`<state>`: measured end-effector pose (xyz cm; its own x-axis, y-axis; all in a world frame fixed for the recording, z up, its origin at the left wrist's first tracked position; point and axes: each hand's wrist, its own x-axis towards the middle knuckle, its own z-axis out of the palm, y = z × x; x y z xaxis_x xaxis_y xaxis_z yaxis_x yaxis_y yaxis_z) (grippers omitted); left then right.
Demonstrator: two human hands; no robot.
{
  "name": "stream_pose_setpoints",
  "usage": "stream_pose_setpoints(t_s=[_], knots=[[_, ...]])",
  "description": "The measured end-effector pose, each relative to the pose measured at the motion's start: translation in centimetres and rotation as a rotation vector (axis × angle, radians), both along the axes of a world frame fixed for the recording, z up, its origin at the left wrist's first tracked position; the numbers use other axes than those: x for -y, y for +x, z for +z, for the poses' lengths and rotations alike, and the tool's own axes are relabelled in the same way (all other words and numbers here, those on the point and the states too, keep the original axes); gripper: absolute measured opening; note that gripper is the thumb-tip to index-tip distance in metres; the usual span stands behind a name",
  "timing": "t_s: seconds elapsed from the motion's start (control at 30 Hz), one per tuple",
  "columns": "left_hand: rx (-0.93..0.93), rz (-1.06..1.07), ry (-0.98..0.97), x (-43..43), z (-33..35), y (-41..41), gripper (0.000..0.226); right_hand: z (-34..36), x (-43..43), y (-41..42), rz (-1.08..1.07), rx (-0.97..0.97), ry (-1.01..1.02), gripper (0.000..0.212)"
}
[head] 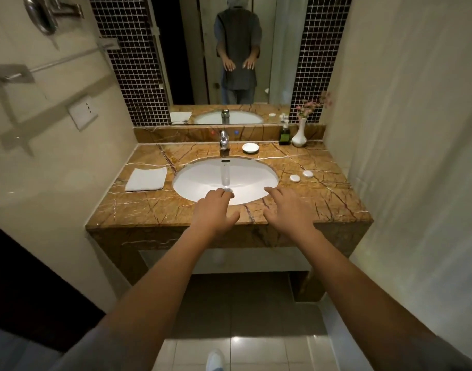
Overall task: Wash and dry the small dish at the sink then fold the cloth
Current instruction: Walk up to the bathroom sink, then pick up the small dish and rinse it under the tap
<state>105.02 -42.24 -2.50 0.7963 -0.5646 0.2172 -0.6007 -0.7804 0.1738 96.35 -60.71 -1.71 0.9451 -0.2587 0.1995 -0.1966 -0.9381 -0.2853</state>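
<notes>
Plainly nothing has been picked up yet: the left hand (pixel 213 210) and the right hand (pixel 285 210) hover side by side over the near edge of the tabletop (pixel 149 207), each grip spread and empty. The small dish (pixel 250 148) sits well apart from them, at the back just right of the faucet (pixel 224 140), and the folded white cloth (pixel 146 179) lies left of the basin (pixel 197 180). Water appears to be running into the basin, so a wet glazed dish may slip and chip on the stone or porcelain. Reaching to the back also risks knocking the slim vase (pixel 299 135) or the soap bottle (pixel 284 135) near the dish. Whether the dish holds anything cannot be told, and the drain is partly hidden behind the left fingertips.
</notes>
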Motion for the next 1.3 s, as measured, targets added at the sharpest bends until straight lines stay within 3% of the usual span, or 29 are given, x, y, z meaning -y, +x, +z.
stream_pose_setpoints(t_s=[0.6,1.3], knots=[[-0.078,-0.016,0.007,-1.8,-2.7,22.6,0.048,-3.5,-0.8,22.3,-0.035,-0.043,0.007,0.057],[-0.155,0.052,0.091,12.3,-7.7,37.6,0.049,-10.3,12.7,37.8,0.090,-0.138,0.093,0.056]])
